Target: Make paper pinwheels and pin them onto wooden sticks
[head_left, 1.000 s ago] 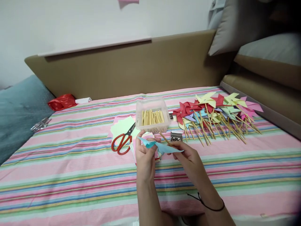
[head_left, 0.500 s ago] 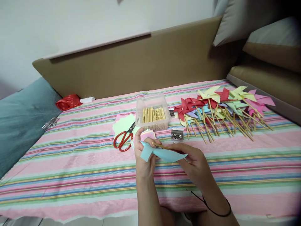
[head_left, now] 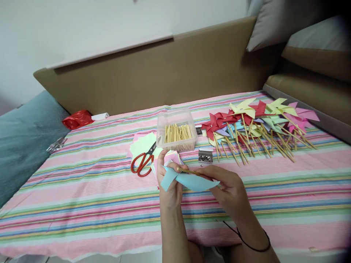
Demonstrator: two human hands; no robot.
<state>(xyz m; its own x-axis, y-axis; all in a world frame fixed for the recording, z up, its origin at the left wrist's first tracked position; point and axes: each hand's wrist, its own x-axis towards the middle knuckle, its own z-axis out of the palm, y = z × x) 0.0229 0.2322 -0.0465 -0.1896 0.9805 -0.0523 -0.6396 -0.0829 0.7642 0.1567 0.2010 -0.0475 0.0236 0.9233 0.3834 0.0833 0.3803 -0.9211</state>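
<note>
Between both hands is a light blue paper pinwheel (head_left: 196,182), seen nearly edge-on. My left hand (head_left: 171,188) is closed on its left part, with one finger sticking up. A thin wooden stick (head_left: 189,171) runs along the pinwheel's upper side, from my left fingers towards my right. My right hand (head_left: 229,184) pinches the stick and paper from the right; its fingertips are partly hidden. Just beyond the hands lie a small open box of metal pins (head_left: 205,156) and a stack of coloured paper squares (head_left: 175,157).
A clear plastic box (head_left: 161,140) of short wooden sticks stands behind the hands. Red-handled scissors (head_left: 142,162) lie on pale green paper (head_left: 141,144) to its left. Finished pinwheels (head_left: 246,109) are piled at right. A red plastic bag (head_left: 77,119) rests at far left.
Both hands keep hold of the pinwheel and stick. The pinwheel has tilted slightly, its left blade shifting a little left. The whole view has shifted slightly.
</note>
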